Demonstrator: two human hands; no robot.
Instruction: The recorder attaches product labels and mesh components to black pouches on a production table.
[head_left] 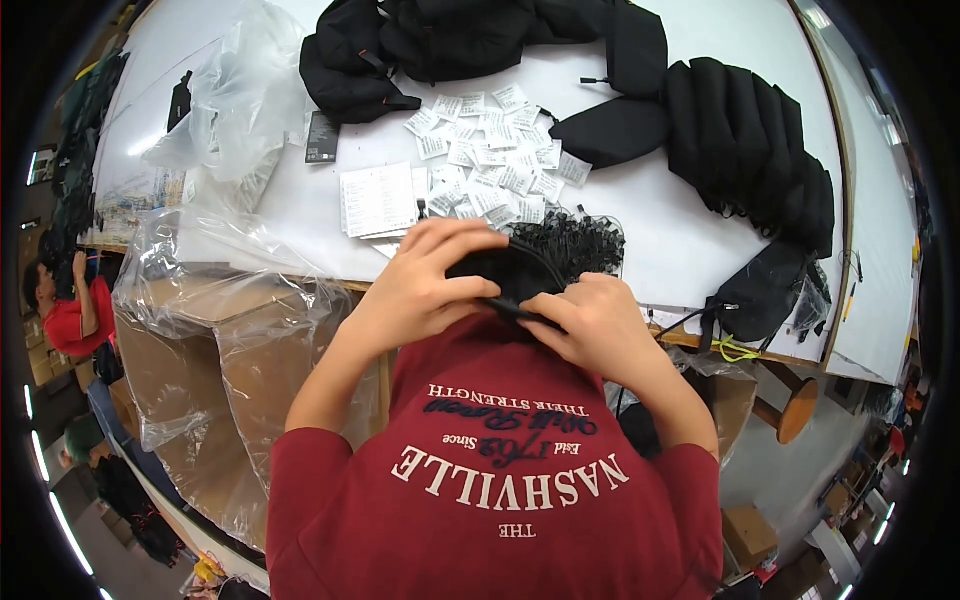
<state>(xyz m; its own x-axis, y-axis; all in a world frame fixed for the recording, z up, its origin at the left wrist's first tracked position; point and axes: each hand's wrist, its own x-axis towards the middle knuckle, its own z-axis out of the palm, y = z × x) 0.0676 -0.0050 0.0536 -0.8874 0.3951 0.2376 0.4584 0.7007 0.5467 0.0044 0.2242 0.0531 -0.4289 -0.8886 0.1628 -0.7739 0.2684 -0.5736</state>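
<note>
A black fabric pouch (505, 268) is held near my chest at the table's front edge, its mouth spread into a gap. My left hand (440, 280) grips the left side of the rim, thumb below and fingers above. Pinched on the lower right rim, between thumb and fingers, is my right hand (598, 315). Most of the pouch's body is hidden. Just beyond it lies a heap of thin black cords with small plastic ends (585, 243). Small white printed packets (495, 150) are scattered farther back, beside a stack of white printed sheets (378, 200).
Black bags (450, 40) are piled at the far side, with more black pouches (735, 135) lined up at right. Clear plastic bags (245, 110) lie at left. A plastic-lined cardboard box (180, 370) stands below the table's left edge. Another person (75, 310) is far left.
</note>
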